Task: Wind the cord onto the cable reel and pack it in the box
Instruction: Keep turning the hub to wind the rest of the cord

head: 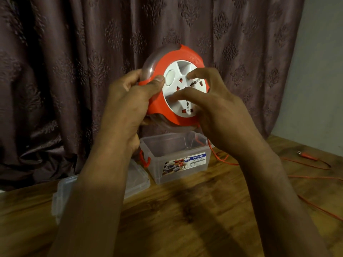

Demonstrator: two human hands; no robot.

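- Reel position: round orange plastic cable reel with a white socket face is held up in the air, above the clear rectangular plastic storage box on the wood-grain table.
- Grip: left hand clasps the reel's left rim, thumb over the front edge, fingers behind. Right hand has fingers spread and curled onto the white face, fingertips in its recesses, apparently to turn it.
- Cord: thin orange cord leaves the reel's underside and trails loose across the table to the right, well apart from the box; its two-pin plug lies at the far right.
- Risk, snagging: slack loops could catch on the box corner or table edge and jam the winding.
- Risk, slipping: smooth glossy face gives little purchase; fingertips may skid off.
- Risk, whipping: plug could drag and strike the box.
- Materials: rigid ribbed orange rim, translucent smoky window; box thin-walled with an orange latch; clear flat lid beside it.
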